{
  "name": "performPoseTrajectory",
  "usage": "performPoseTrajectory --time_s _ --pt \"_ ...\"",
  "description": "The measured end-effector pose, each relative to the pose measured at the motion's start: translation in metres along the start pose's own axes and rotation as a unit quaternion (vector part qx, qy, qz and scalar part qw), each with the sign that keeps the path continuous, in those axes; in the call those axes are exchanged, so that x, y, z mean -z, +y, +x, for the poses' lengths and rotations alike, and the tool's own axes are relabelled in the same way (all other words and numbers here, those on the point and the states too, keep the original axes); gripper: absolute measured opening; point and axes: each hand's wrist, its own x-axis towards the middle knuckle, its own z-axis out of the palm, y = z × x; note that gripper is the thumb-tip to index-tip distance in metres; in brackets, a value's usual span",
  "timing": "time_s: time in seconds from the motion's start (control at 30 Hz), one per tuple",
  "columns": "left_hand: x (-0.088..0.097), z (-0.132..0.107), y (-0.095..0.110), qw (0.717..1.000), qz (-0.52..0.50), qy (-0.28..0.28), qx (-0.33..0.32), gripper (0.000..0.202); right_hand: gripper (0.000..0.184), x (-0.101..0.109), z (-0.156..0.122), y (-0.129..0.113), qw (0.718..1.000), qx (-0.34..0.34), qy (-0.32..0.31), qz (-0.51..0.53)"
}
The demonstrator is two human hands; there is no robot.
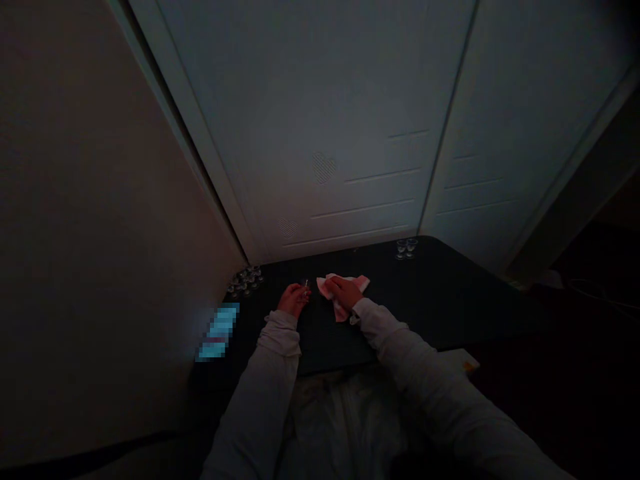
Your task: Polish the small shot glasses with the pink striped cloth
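The scene is very dim. My left hand (293, 299) is closed round a small clear glass (305, 287) on the dark table (440, 300). Just to its right, my right hand (344, 291) rests with fingers curled on a pink cloth (338, 293) that lies crumpled on the table. The two hands are a short gap apart. Both arms wear light long sleeves.
Several small glasses (245, 279) cluster at the table's far left corner. Two more glasses (406, 247) stand at the far edge near white panelled doors (350, 133). A lit, blurred screen (219, 331) glows at the left table edge. A wall stands on the left.
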Motion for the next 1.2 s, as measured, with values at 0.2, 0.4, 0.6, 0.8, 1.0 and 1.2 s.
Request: performPoseTrajectory --time_s 0.2,0.4,0.6,0.8,1.0,1.2 --pt "0.002 -0.001 0.000 0.999 0.006 -0.036 -0.004 0.027 0.036 0.003 -0.001 -0.004 1.000 -0.003 0.016 0.003" --pt "0.000 -0.009 0.003 0.993 0.076 -0.083 0.025 0.029 0.034 0.006 -0.003 -0.009 0.999 -0.016 0.028 0.015" --pt "0.001 -0.007 -0.003 0.986 0.128 -0.107 0.008 0.030 0.037 0.004 -0.003 -0.009 0.999 -0.005 0.014 0.029" --pt "0.004 0.000 -0.008 0.987 0.133 -0.094 -0.010 0.032 0.039 0.001 -0.003 -0.006 0.999 -0.013 -0.022 0.028" --pt "0.006 0.001 -0.010 0.979 0.165 -0.118 -0.021 0.031 0.038 0.001 -0.006 -0.005 0.999 -0.007 -0.046 -0.010" --pt "0.005 -0.001 -0.007 0.987 0.116 -0.104 -0.027 0.038 0.035 0.003 -0.005 -0.008 1.000 -0.017 -0.011 0.009"
